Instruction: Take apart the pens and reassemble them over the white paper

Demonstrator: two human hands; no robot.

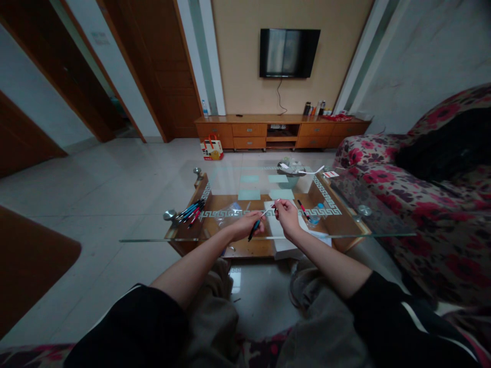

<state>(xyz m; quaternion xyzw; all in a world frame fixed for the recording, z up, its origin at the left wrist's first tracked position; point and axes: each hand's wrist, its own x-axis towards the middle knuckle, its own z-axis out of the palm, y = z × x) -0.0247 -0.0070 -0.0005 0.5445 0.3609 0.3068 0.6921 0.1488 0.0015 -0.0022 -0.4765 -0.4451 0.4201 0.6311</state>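
The left hand (245, 225) grips a blue pen barrel (253, 229); the right hand's (287, 214) fingers pinch a thin refill (273, 206) at the barrel's tip, not yet seated. Beyond the left fingers, a pile of pens (192, 212) lies on the glass surface (153, 227)

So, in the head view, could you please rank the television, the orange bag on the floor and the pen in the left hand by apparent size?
1. television
2. orange bag
3. pen, though it lies nearer the camera
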